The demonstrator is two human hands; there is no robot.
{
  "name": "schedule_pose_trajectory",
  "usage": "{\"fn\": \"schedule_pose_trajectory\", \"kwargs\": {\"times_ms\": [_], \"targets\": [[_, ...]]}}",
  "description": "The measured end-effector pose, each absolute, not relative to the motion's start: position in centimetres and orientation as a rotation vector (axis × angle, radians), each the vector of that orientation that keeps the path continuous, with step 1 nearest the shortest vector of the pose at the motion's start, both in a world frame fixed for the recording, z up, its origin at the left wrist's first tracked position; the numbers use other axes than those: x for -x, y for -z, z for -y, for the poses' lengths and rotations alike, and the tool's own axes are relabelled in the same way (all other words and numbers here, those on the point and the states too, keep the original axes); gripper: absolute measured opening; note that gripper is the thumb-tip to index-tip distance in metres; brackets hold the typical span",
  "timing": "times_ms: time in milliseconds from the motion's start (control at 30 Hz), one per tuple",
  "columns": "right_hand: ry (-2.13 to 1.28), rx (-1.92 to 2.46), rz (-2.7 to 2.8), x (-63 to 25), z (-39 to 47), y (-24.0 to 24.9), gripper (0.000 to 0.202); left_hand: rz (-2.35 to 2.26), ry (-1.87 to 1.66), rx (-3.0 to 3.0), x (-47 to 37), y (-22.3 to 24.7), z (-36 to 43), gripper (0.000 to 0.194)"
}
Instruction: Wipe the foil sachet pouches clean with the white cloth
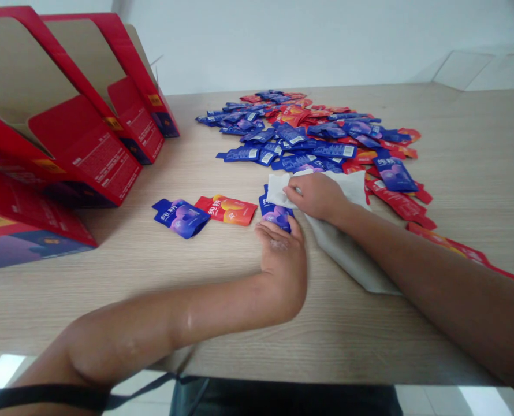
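Note:
My left hand (pixel 282 248) rests on the lower end of a blue pouch (pixel 275 214), its fingers pressed on it against the table. A white cloth (pixel 352 188) is bunched in my right hand (pixel 317 196), and its edge covers part of the same pouch's upper end. The rest of the cloth trails toward me under my right forearm. Left of my hands, a red pouch (pixel 233 210) and another blue pouch (pixel 181 218) lie flat, their ends touching. Behind my right hand spreads a heap of blue and red pouches (pixel 291 136).
Open red boxes (pixel 105 153) stand along the left side of the wooden table (pixel 174 315). More red pouches (pixel 456 245) extend to the right, beyond my right forearm. A white wall (pixel 283 46) is behind the table.

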State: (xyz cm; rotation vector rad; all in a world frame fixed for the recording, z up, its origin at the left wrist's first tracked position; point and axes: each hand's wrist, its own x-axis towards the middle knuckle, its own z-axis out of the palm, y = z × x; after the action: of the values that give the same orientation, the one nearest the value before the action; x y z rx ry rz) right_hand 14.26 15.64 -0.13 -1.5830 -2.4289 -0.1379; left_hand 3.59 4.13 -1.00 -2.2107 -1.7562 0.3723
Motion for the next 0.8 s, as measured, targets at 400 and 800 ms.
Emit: {"fn": "schedule_pose_trajectory", "kwargs": {"times_ms": [400,800], "targets": [[-0.203,1.279,2.637,-13.1,-14.5,0.2,0.036,1.802,-0.216,2.241,-3.4,0.8,-3.9,0.045],[0.006,1.562,2.589,-13.7,-15.2,0.1,0.039,1.781,-0.245,2.237,-3.4,1.0,-3.9,0.051]]}}
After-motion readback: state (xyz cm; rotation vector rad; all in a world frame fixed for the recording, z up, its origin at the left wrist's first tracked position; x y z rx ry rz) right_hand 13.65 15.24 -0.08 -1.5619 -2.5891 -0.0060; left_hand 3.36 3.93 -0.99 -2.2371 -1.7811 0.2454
